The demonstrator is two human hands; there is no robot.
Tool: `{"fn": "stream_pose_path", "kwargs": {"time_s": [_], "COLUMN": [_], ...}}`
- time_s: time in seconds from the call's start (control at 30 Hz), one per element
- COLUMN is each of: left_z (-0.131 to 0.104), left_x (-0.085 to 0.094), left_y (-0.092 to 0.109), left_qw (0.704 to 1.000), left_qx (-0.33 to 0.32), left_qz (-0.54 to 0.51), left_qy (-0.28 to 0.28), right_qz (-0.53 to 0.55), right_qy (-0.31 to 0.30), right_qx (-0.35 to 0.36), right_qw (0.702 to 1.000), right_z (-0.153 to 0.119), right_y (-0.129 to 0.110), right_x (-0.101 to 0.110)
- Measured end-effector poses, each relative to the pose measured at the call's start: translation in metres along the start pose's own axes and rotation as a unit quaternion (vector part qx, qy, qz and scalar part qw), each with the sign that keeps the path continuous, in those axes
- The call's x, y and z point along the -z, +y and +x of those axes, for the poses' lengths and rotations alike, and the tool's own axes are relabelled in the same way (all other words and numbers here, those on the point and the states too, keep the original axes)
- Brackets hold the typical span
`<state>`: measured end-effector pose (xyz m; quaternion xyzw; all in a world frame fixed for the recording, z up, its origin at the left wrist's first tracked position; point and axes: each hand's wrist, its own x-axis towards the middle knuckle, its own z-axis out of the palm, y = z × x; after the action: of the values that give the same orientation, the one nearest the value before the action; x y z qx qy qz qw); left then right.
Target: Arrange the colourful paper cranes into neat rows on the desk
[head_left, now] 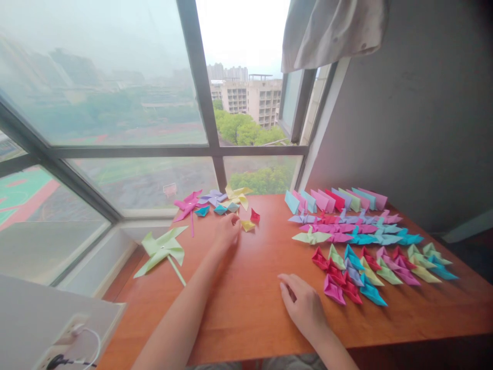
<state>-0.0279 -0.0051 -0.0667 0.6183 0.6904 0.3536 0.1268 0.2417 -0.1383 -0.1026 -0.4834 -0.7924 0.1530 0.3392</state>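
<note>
My left hand (228, 230) reaches to the far left part of the table, fingers curled down beside a yellow paper boat (247, 225) and a pale blue paper boat (232, 207). Its fingertips are partly hidden, and I cannot make out what is between them. A red paper boat (254, 216) lies just right of the yellow one. Two blue paper boats, one at the left (202, 211) and one nearer the middle (220, 209), sit behind the hand. My right hand (302, 304) rests on the wooden table (250, 308), loosely bent, thumb and forefinger apart, holding nothing.
Paper pinwheels in green (164, 247), magenta (188, 203), purple (213, 197) and yellow (236, 195) lie at the left. On the right stand rows of folded paper planes (323, 201), paper cranes (311, 236) and many paper boats (335, 289). Windows rise behind the table.
</note>
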Motion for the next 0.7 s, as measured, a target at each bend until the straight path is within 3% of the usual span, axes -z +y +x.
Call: {"fn": "stream_pose_path", "kwargs": {"time_s": [0.3, 0.57, 0.7], "left_z": [-0.016, -0.076, -0.103], "left_x": [0.009, 0.018, 0.014], "left_y": [0.015, 0.043, 0.053], "left_qw": [0.995, 0.966, 0.95], "left_qx": [-0.029, -0.079, -0.073], "left_qz": [-0.08, -0.17, -0.207], "left_qy": [-0.049, -0.179, -0.222], "right_qz": [0.004, 0.045, 0.055], "right_qy": [0.019, 0.027, 0.034], "right_qx": [0.012, -0.019, 0.027], "right_qw": [1.0, 0.998, 0.998], "right_z": [0.002, 0.001, 0.0], "right_y": [0.0, -0.002, -0.003], "right_x": [0.001, 0.003, 0.004]}}
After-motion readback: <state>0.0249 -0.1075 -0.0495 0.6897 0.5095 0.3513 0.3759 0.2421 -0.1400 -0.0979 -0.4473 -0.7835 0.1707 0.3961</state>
